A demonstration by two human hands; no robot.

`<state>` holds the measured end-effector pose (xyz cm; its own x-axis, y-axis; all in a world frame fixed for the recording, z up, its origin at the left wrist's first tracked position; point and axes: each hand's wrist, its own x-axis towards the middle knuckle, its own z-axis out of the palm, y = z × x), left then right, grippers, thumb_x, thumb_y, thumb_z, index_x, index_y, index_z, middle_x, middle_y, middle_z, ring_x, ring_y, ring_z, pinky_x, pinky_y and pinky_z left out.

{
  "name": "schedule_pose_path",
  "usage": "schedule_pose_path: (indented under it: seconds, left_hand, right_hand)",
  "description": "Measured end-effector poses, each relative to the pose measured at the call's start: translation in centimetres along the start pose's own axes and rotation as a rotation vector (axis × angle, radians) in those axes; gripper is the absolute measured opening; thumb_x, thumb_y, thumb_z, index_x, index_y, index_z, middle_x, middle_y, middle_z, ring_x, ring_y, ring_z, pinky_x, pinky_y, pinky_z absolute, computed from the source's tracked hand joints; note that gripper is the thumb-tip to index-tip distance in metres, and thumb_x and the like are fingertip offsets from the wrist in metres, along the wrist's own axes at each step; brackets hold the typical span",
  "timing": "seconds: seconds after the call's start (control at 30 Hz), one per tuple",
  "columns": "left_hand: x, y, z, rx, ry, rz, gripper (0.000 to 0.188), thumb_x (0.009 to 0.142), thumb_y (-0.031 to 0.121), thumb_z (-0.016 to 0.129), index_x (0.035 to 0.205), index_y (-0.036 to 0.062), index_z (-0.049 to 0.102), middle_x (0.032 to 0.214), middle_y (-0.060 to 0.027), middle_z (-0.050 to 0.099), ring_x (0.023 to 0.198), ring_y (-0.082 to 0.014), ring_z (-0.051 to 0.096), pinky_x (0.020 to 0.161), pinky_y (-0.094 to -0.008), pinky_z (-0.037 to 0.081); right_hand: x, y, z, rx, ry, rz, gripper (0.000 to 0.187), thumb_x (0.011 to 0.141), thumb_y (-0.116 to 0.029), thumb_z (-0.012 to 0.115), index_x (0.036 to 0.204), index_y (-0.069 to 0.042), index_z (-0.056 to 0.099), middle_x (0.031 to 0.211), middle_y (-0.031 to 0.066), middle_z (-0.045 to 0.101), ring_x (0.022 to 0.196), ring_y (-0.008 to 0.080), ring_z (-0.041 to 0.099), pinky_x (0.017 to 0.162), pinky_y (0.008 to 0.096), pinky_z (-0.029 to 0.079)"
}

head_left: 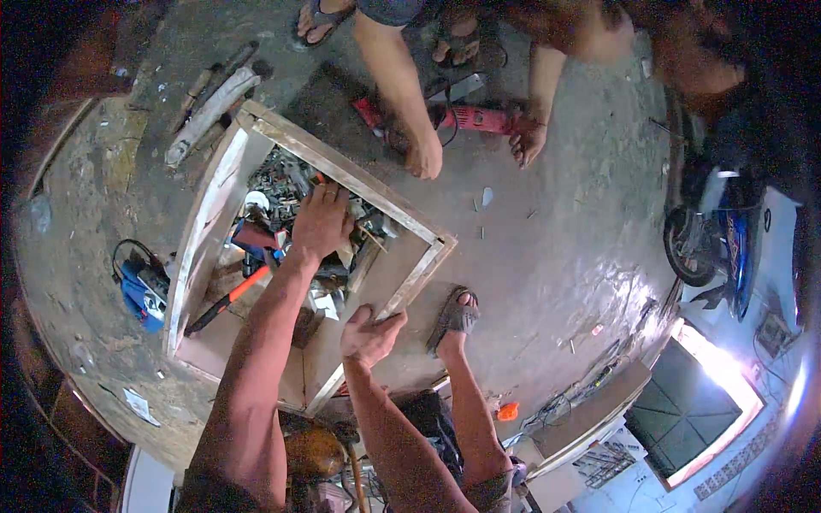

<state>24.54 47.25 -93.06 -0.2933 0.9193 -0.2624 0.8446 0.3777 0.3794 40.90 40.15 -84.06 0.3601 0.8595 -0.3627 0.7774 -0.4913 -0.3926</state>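
A wooden drawer-like box with a pale worn frame stands on the floor, holding a heap of small metal parts. My left hand reaches into it, palm down, fingers stretched over the heap; their tips are partly hidden among the parts. A small orange piece shows just beyond them. My right hand grips the box's near right wall, thumb over the edge. Left of my left forearm, an orange-and-black handle lies slanted inside the box. A white round piece rests in the heap.
Across from me, another person's hands are near a red power tool on the floor. Long pipe-like pieces lie beyond the box. A blue item sits to its left. My sandalled foot is at its right; a motorcycle stands far right.
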Motion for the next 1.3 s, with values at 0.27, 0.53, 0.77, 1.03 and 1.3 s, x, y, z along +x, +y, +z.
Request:
schedule_pose_path:
  seconds: [0.27, 0.53, 0.77, 1.03, 1.3]
  left_hand:
    - [-1.4, 0.3, 0.1, 0.206, 0.057, 0.042, 0.031, 0.081, 0.021, 0.054, 0.107, 0.0035, 0.057, 0.104, -0.0126, 0.061, 0.101, -0.0309, 0.057, 0.08, -0.0468, 0.049]
    - [-11.6, -6.9, -0.4, 0.182, -0.234, 0.122, 0.037, 0.078, 0.013, 0.058, 0.114, 0.0038, 0.057, 0.119, -0.013, 0.055, 0.112, -0.0309, 0.054, 0.087, -0.0421, 0.05]
    - [-14.4, -8.6, -2.3, 0.08, -0.478, -0.044, 0.033, 0.071, 0.013, 0.064, 0.103, 0.0047, 0.059, 0.11, -0.0122, 0.058, 0.105, -0.0305, 0.058, 0.085, -0.0416, 0.052]
    - [-17.7, -8.7, -8.0, -0.091, -0.098, -0.063, 0.023, 0.07, 0.013, 0.066, 0.093, 0.0116, 0.063, 0.095, -0.0098, 0.063, 0.089, -0.0266, 0.062, 0.077, -0.0404, 0.051]
    - [-20.6, -12.8, -16.4, -0.571, 0.137, -0.35, 0.078, 0.072, 0.02, 0.075, 0.137, -0.0048, 0.038, 0.135, -0.0261, 0.044, 0.128, -0.0393, 0.04, 0.107, -0.042, 0.033]
  right_hand:
    - [0.4, 0.9, 0.3, 0.008, -0.025, 0.065, 0.057, 0.08, -0.031, 0.06, 0.128, -0.007, 0.041, 0.114, 0.0223, 0.058, 0.102, 0.04, 0.058, 0.088, 0.0464, 0.045]
    - [-0.3, -0.3, 0.2, 0.024, 0.025, -0.007, 0.052, 0.077, -0.025, 0.057, 0.121, -0.003, 0.041, 0.112, 0.025, 0.056, 0.1, 0.0445, 0.055, 0.087, 0.0484, 0.043]
    - [-0.1, -0.1, 0.1, -0.01, -0.022, 0.041, 0.056, 0.08, -0.031, 0.057, 0.128, -0.007, 0.038, 0.114, 0.0218, 0.058, 0.102, 0.0436, 0.057, 0.087, 0.0492, 0.045]
    - [0.5, 0.3, 0.3, -0.025, 0.007, 0.061, 0.053, 0.079, -0.029, 0.057, 0.124, -0.007, 0.04, 0.111, 0.0236, 0.058, 0.099, 0.0445, 0.057, 0.085, 0.0502, 0.044]
    - [1.3, 3.7, 1.1, -0.004, -0.008, -0.019, 0.059, 0.079, -0.032, 0.058, 0.123, 0.003, 0.038, 0.105, 0.0317, 0.055, 0.096, 0.0487, 0.054, 0.083, 0.0524, 0.041]
